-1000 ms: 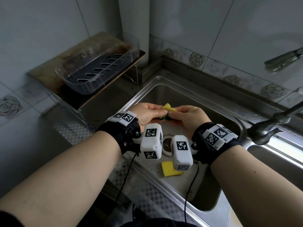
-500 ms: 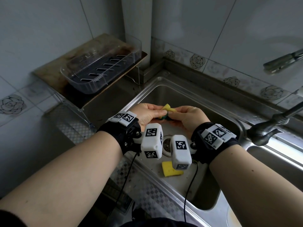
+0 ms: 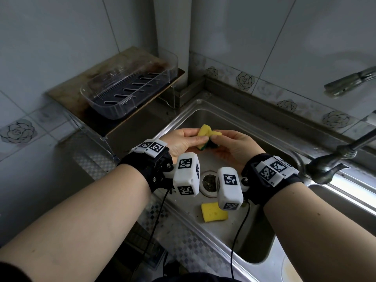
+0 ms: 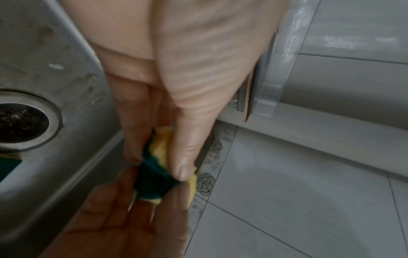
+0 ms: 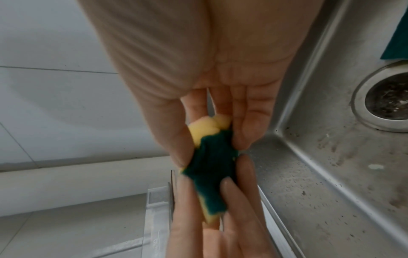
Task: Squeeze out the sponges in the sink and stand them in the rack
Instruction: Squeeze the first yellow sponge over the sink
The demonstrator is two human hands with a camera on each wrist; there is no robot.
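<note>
Both hands hold one yellow sponge with a dark green scouring side (image 3: 206, 137) above the steel sink (image 3: 230, 119). My left hand (image 3: 183, 140) pinches its left end between thumb and fingers, and my right hand (image 3: 230, 144) pinches the right end. The sponge (image 4: 159, 167) is crumpled and twisted between them; it shows again in the right wrist view (image 5: 212, 160). A second yellow sponge (image 3: 213, 212) lies flat on the sink floor, partly behind the right wrist camera. The clear plastic rack (image 3: 130, 86) stands on a wooden shelf at the back left.
The drain strainer (image 3: 208, 183) sits in the sink floor between my wrists. A metal tap (image 3: 333, 161) reaches in from the right, and a second metal spout (image 3: 350, 81) hangs above it. Tiled walls close the corner behind the sink.
The hands have stayed above the sink with the sponge between them. More of the yellow side now bulges up between the thumbs.
</note>
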